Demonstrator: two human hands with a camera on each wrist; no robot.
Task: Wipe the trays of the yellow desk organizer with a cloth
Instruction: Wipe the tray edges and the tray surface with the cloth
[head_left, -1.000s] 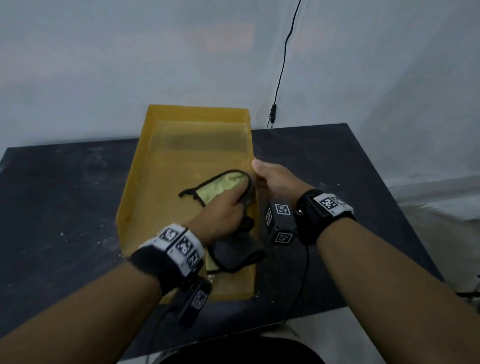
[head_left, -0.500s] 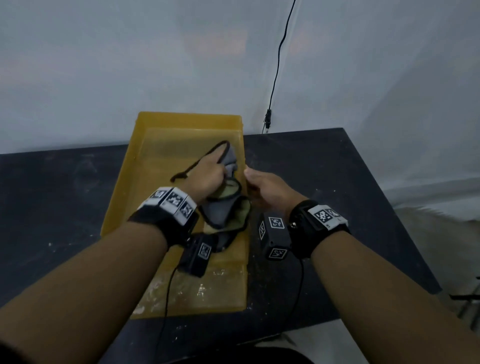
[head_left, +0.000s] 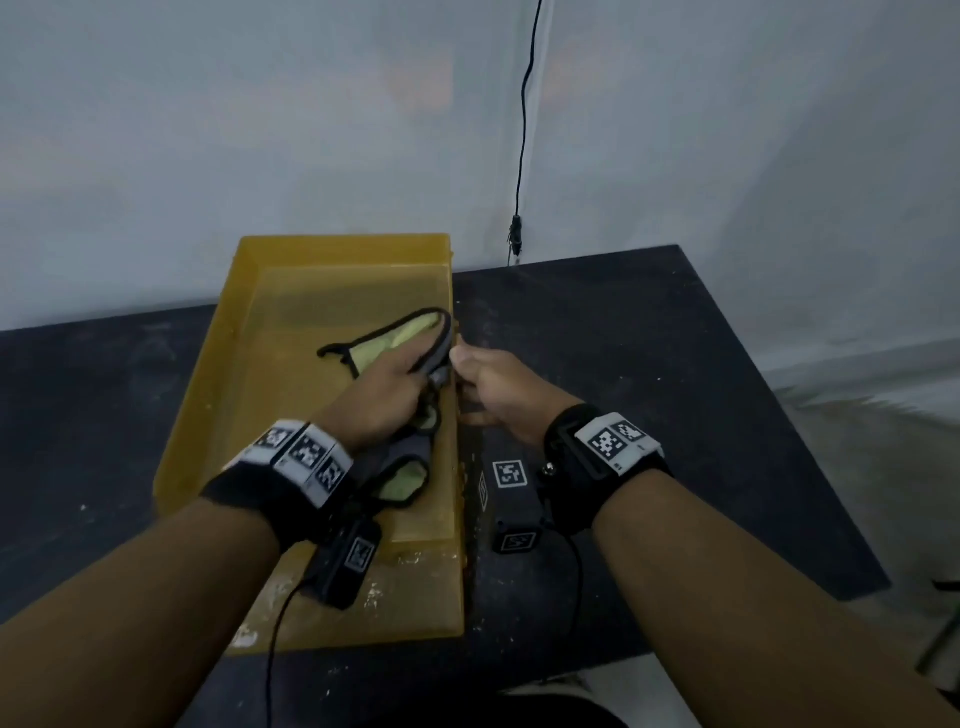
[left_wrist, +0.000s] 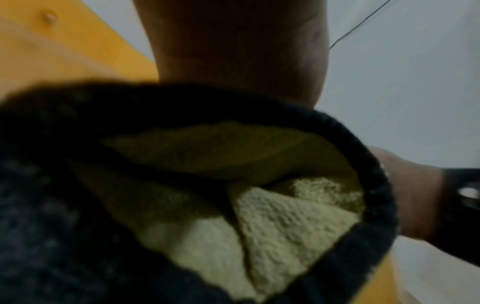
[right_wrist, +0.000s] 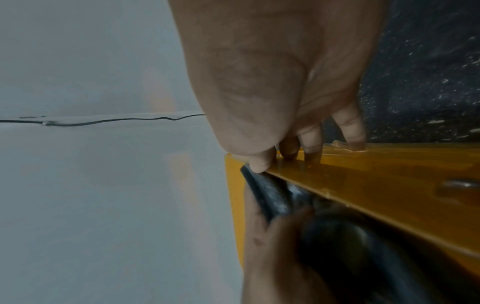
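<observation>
A yellow organizer tray (head_left: 270, 374) lies on the dark table, its long side running away from me. My left hand (head_left: 400, 379) is inside it, gripping a crumpled grey and pale green cloth (head_left: 395, 340) against the tray's right wall. The cloth (left_wrist: 272, 222) fills the left wrist view, black-edged with its green side showing. My right hand (head_left: 485, 387) holds the tray's right wall from outside, thumb on the rim and fingers (right_wrist: 311, 144) down the outer face of the yellow wall (right_wrist: 376, 185). The cloth (right_wrist: 280, 197) shows just inside that wall.
The dark speckled table (head_left: 649, 364) extends right of the tray to an edge at the right. A white wall (head_left: 260, 130) rises behind, with a black cable (head_left: 524, 130) hanging down to the table's back edge. White flecks lie on the tray's near lip (head_left: 395, 592).
My left hand swept the cloth from the tray's near middle toward the far part, then back a little along the right wall. The right hand kept its hold on the wall.
</observation>
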